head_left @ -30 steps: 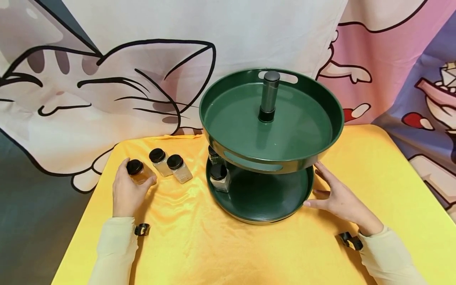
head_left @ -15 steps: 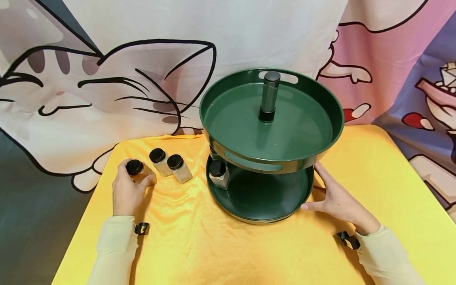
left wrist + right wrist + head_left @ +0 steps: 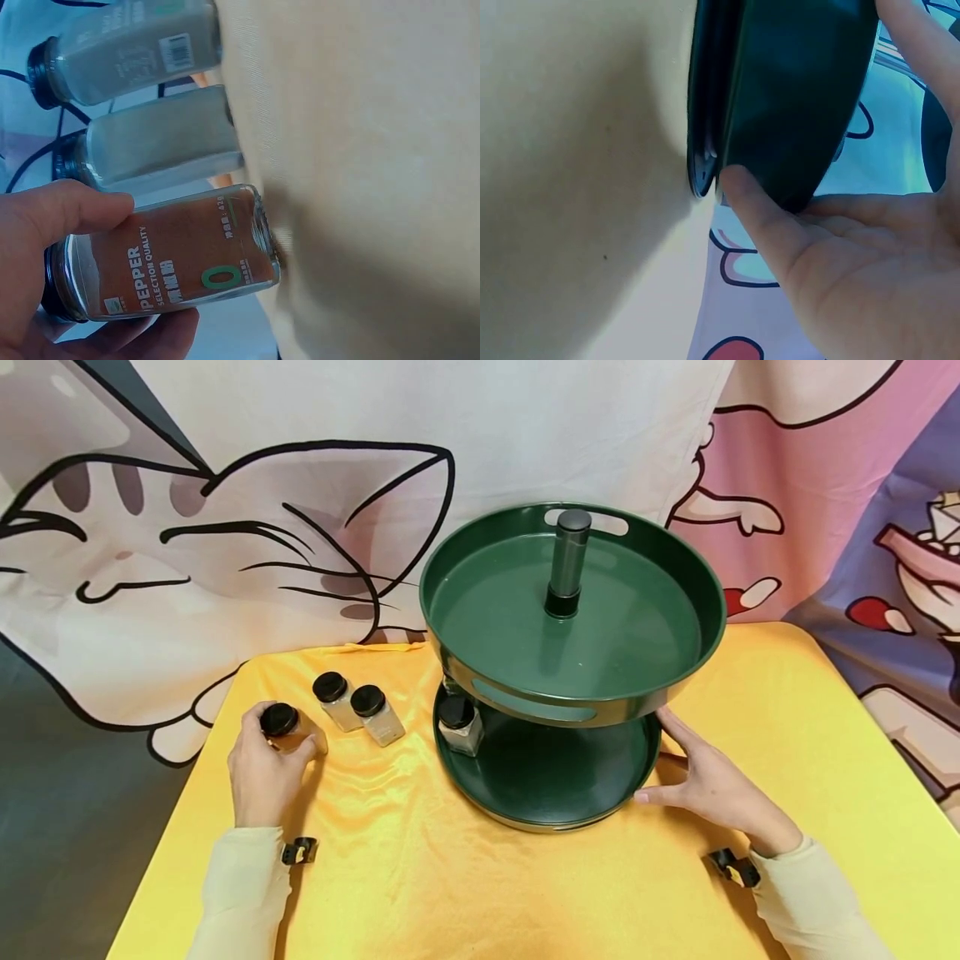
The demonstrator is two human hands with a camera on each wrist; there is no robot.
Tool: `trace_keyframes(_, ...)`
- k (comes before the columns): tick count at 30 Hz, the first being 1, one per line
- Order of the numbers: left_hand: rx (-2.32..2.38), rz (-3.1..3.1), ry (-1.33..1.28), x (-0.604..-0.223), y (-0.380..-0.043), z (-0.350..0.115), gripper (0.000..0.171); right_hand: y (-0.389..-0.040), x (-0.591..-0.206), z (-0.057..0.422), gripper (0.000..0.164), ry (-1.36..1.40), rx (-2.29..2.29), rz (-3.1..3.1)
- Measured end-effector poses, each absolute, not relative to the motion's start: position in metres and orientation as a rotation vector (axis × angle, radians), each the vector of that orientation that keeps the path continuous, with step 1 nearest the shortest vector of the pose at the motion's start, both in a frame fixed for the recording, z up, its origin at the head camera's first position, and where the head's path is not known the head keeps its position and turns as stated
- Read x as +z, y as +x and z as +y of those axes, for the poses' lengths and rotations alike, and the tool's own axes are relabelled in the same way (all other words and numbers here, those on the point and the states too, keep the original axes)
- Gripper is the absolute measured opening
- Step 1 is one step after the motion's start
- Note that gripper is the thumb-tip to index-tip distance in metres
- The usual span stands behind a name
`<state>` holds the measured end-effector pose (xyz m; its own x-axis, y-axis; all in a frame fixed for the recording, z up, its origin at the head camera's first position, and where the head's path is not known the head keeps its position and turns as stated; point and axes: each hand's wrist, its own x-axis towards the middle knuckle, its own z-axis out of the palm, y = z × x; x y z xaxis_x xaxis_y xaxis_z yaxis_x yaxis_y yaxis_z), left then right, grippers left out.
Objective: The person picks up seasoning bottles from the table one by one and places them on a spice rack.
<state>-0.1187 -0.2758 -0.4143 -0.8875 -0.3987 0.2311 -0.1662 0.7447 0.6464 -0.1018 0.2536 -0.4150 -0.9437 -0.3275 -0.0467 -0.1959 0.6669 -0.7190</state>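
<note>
My left hand point(image 3: 262, 772) grips a glass pepper jar point(image 3: 180, 255) with a black lid and red-brown powder, fingers and thumb on opposite sides. Its base is right by the yellow cloth. Two similar jars of pale powder, a left one point(image 3: 347, 714) and a right one point(image 3: 385, 727), stand just to its right. A green two-tier turntable tray fills the middle, with an upper tray point(image 3: 495, 635) and a lower tray point(image 3: 555, 793). My right hand point(image 3: 712, 785) touches the lower tray's outer wall with spread fingers; some fingertips are hidden behind it.
On the lower tray's left side stands a black-lidded jar point(image 3: 465, 739), with another partly hidden behind it under the upper tray. A grey post point(image 3: 570, 560) rises through the upper tray. Behind the yellow-covered table point(image 3: 480, 893) hangs a cartoon-printed curtain point(image 3: 300, 410).
My left hand and the pepper jar have shifted slightly toward me. The lower tray has turned a little, carrying its jars backward, while my right thumb has slid forward along the rim.
</note>
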Motion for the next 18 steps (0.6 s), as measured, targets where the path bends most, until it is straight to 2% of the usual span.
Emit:
trace_keyframes(7, -0.912, -2.514, 0.39, -0.4, -0.111, -0.268, 0.069, -0.103, -0.415, 0.257, 0.101, -0.472, -1.173, 2.706)
trace_keyframes(18, -0.8, -2.39, 0.279, -0.384, -0.099, -0.255, 0.069, -0.099, -0.413, 0.259, 0.095, -0.421, -1.322, 2.622)
